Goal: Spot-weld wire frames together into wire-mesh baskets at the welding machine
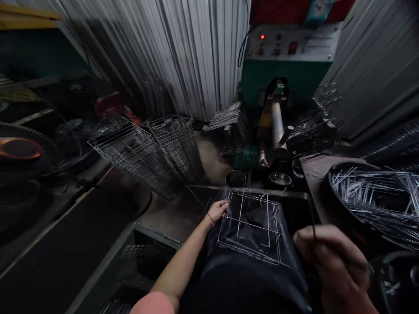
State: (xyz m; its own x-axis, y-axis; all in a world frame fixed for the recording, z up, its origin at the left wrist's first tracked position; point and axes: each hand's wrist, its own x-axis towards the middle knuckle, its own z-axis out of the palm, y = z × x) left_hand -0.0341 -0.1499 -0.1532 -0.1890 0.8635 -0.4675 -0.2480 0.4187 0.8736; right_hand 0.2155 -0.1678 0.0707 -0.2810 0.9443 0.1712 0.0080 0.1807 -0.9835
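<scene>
Corrugated metal sheeting (203, 52) walls a dim workshop, and against it stands a green machine (281, 78) whose pale control panel (291, 43) shows a red light; its labels are too blurred to read. Left of the machine, stacks of finished wire racks (140, 152) lean on the floor, seemingly parked within reach of the seated person. On the right a dark round tub (369, 205) holds loose cut wire pieces (376, 192), probably as stock close to the right hand. Across the person's dark-clad lap lies a rectangular wire frame (250, 226), flat and steadied there. The left hand (218, 211) curls lightly over the frame's left edge, fingers closed on the outer wire. The right hand (330, 257), near and blurred, is closed around a thin wire (313, 237) rising from its grip. Two small metal bowls (235, 178) sit just beyond the frame.
</scene>
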